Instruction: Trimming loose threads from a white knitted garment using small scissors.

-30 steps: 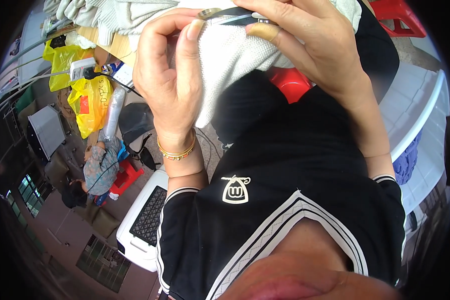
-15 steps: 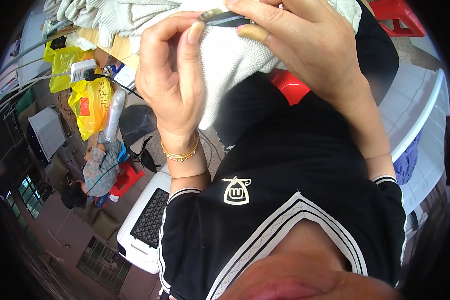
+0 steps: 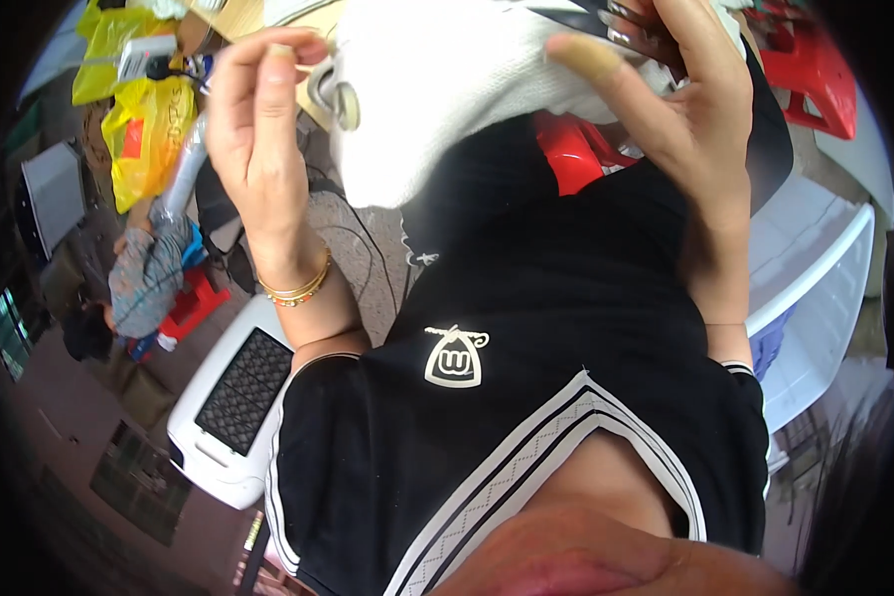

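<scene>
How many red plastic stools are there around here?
3 that I can see: one at the upper right, one partly covered by the wearer's black clothing at upper centre, and one under the seated person at left. More may be hidden.

Markings on a black shirt and a yellow plastic bag
On the shirt's chest, a cream emblem frames a letter-like shape, with script-like strokes above; dark handwritten characters stand on the bag, near a red patch.

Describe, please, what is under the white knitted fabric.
Black clothing shows just past the lower edge of the white knitted fabric; whatever lies directly beneath is covered and cannot be seen.
</scene>
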